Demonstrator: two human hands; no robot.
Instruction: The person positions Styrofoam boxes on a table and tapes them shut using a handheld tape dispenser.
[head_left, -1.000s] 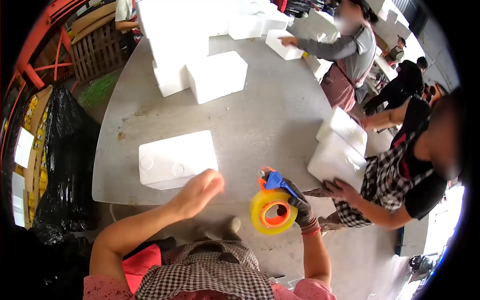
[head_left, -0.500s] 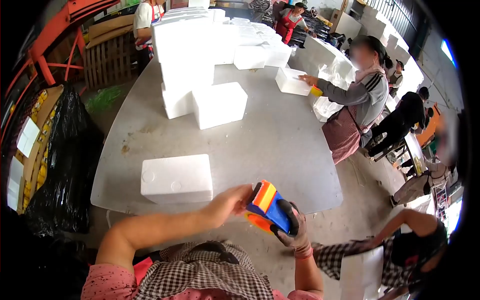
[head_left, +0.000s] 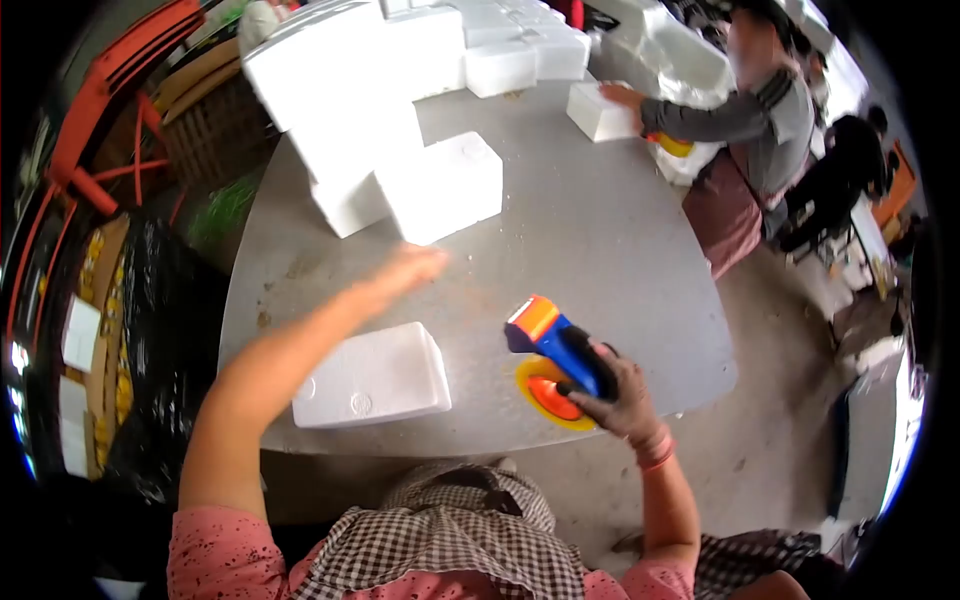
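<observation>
Fingers of the right hand were clamped on the blue tape dispenser, over the near tabletop. The left forearm partly hid the nearest white box, its contents unseen. The left hand, blurred, its finger state unclear, had moved from the dispenser towards the standing white box.

Over the grey table, the tape dispenser is blue and orange, its roll yellow. White boxes stand on the table; before it, the apron is checked dark and white.
</observation>
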